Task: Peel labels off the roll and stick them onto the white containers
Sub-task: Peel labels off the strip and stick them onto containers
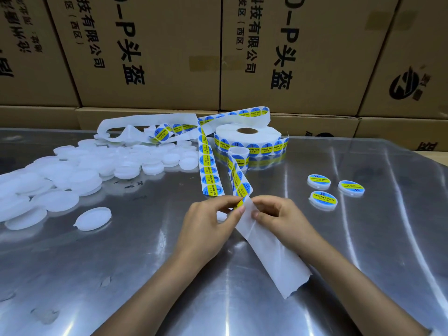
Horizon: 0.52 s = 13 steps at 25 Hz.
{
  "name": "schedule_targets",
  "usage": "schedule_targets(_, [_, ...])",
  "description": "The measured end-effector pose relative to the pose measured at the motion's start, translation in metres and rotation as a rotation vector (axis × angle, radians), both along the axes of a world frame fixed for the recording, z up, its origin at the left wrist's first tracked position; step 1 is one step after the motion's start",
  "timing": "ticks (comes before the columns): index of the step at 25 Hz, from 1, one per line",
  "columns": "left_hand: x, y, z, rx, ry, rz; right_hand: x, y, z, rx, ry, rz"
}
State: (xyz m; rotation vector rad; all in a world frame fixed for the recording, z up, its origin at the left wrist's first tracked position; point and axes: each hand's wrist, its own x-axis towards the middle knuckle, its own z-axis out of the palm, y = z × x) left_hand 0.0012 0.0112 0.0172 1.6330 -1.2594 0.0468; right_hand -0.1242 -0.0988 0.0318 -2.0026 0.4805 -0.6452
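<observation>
A roll of blue and yellow labels (249,139) lies flat at the back of the metal table, its strip (208,170) winding forward. My left hand (208,224) pinches a partly lifted label (239,203) at the strip's near end. My right hand (278,214) pinches the white backing paper (271,253) right beside it. The bare backing trails toward me with a torn end. A heap of plain white containers (72,170) covers the left side, and one (93,218) lies apart nearer me. Three labelled containers (323,200) sit at the right.
Brown cardboard boxes (150,52) with black print stand stacked behind the table. Used white backing (135,127) loops at the back left. The shiny metal table (121,275) carries faint smudges near its front left.
</observation>
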Motion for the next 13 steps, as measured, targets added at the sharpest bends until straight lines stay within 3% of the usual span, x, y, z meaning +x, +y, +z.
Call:
schedule_targets(6, [0.002, 0.0, 0.003, -0.064, 0.024, 0.019, -0.005, -0.011, -0.005, -0.068, 0.149, -0.188])
schedule_targets(11, [0.009, 0.003, 0.012, -0.279, 0.301, 0.07, -0.012, -0.021, -0.003, -0.098, 0.282, -0.336])
schedule_targets(13, [0.01, 0.005, 0.015, -0.326, 0.337, 0.054, -0.013, -0.021, -0.003, -0.219, 0.301, -0.426])
